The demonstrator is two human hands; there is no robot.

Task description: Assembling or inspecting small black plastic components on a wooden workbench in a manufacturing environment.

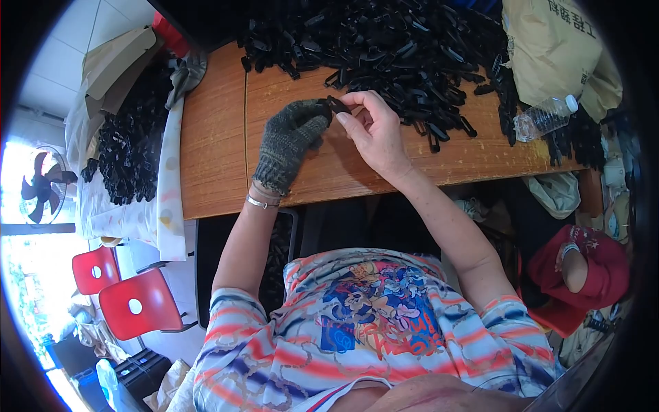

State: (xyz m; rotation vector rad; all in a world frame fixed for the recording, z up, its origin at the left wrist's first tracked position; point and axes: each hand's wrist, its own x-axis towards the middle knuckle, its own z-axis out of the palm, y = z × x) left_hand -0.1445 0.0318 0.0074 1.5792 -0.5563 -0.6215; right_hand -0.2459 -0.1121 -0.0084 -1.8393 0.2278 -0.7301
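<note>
Wooden counter (213,158) carries a large heap of black plastic clips (405,48) along its far edge. Just before the heap, a gloved left hand (292,141) and a bare right hand (374,130) meet, both pinching one small black clip (336,104) between fingertips. Right of them a clear plastic bottle (546,117) lies on its side.
</note>
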